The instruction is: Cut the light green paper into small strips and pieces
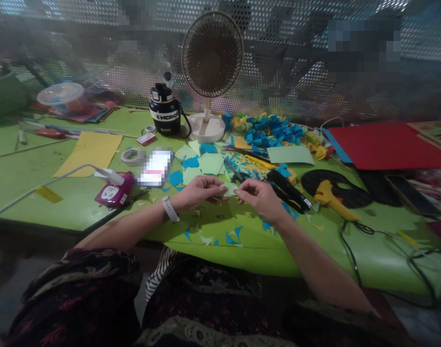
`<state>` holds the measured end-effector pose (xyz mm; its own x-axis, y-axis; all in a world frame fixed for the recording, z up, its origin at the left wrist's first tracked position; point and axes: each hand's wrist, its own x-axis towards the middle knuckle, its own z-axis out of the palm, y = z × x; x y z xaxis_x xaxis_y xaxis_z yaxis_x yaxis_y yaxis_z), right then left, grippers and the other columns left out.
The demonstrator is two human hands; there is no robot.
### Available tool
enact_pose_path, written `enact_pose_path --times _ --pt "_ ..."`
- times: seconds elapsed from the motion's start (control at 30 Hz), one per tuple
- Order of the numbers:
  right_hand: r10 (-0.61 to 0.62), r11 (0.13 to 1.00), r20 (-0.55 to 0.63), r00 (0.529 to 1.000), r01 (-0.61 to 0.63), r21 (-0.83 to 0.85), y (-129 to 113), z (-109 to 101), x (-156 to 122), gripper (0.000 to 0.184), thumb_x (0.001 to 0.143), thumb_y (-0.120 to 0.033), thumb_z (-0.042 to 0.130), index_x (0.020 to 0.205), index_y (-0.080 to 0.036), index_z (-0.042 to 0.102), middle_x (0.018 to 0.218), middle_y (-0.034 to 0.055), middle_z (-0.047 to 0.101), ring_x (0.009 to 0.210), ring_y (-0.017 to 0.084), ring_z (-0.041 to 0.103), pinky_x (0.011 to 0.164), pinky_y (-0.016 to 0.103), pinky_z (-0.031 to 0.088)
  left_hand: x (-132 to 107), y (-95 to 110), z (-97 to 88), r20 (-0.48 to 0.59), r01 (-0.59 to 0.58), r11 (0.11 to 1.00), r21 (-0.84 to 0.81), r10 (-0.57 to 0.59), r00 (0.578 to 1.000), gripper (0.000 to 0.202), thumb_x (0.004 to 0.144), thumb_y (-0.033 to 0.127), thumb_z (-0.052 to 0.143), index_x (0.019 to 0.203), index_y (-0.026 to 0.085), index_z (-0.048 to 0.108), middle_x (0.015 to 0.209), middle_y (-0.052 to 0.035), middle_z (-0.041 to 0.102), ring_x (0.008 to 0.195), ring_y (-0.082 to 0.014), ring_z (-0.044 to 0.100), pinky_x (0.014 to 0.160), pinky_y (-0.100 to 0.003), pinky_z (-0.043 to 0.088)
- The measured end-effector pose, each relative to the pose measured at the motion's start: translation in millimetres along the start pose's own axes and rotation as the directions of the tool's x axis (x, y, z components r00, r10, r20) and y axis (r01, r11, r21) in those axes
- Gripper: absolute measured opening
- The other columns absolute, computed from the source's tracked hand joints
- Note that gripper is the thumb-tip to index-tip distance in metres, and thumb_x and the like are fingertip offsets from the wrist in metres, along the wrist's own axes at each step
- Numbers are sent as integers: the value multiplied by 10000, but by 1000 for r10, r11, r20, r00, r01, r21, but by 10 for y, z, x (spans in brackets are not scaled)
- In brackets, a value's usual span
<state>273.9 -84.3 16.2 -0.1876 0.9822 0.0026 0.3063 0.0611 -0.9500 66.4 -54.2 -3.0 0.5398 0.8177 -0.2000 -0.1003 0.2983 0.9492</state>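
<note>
Between my two hands is a small piece of light green paper (229, 189), held just above the green tabletop. My left hand (200, 192) pinches its left edge with thumb and fingers; a pale watch sits on that wrist. On the opposite edge, the fingers of my right hand (257, 196) are closed in a pinch. Just beyond lie more light green paper pieces (211, 164) and blue cut pieces (176, 178). Blue and green scraps (235, 235) are scattered on the near side. A black stapler-like tool (290, 190) rests right of my right hand.
A fan (207, 127) and a black bottle (165, 113) stand at the back. Crumpled blue and yellow paper (274, 131) is piled behind. A yellow glue gun (336, 201) with a cord lies right, near red sheets (382, 144). Leftward are a lit phone (156, 167) and purple power socket (114, 190).
</note>
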Motion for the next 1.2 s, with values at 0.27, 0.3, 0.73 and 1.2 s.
enact_pose_path --times 0.27,0.3,0.73,1.2 --pt "21 990 18 1000 -24 141 29 34 28 444 681 -423 790 968 -217 521 681 -50 612 570 129 593 599 315 542 -7 -18 10 5 -16 1000 11 16 1000 236 786 278 794 896 125 651 790 -35 740 743 -144 734 627 -226 579" --pt "14 990 28 1000 -17 138 35 31 30 440 696 -418 780 988 -213 523 684 -51 612 575 127 596 612 316 545 -2 -17 2 9 -4 1000 19 4 1000 234 789 282 792 893 126 651 785 -36 738 736 -144 733 621 -226 576" --pt "-21 984 50 999 12 175 102 -16 64 456 711 -409 792 1043 -201 557 714 -48 621 590 124 621 636 319 538 19 96 -102 128 89 992 84 -99 987 260 748 285 825 845 99 673 771 -69 746 687 -115 704 637 -207 552" --pt "22 985 58 998 -31 169 108 -18 69 431 704 -392 790 1024 -195 581 754 -28 642 614 129 632 664 331 552 19 70 -96 84 91 991 97 -100 991 213 754 252 811 805 111 660 790 -86 756 727 -141 719 644 -228 556"
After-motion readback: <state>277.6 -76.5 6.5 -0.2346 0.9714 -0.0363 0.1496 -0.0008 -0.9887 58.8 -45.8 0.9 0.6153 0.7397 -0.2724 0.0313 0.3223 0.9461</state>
